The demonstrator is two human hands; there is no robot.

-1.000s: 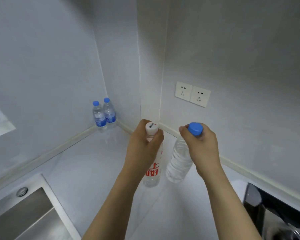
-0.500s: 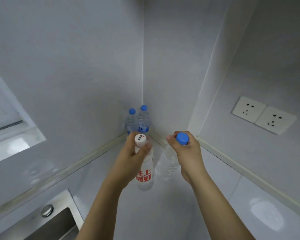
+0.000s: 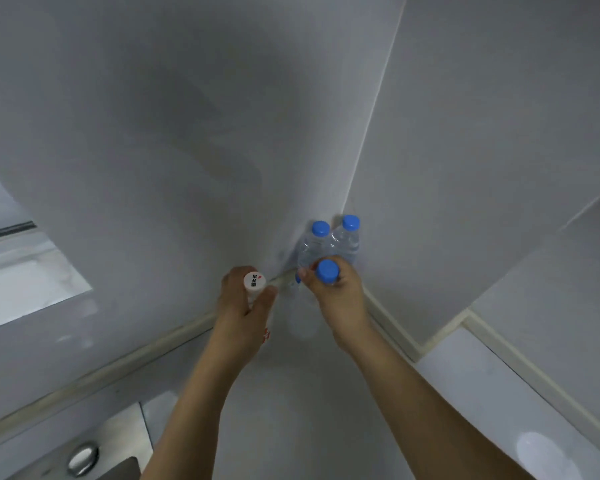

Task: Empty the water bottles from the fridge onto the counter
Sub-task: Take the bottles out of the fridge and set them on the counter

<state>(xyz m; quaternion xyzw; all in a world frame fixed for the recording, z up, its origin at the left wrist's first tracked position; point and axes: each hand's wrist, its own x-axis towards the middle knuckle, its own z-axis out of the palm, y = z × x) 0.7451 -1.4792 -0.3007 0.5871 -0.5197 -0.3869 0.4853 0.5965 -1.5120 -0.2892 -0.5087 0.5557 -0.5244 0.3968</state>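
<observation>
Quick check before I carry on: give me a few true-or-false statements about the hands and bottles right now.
1. The left hand grips a white-capped bottle. True.
2. The right hand is empty. False: it grips a blue-capped bottle near the cap.
3. Two blue-capped bottles stand in the wall corner. True.
4. The two bottles in the corner have red caps. False: both caps are blue.
5. A sink shows at lower left. True.
</observation>
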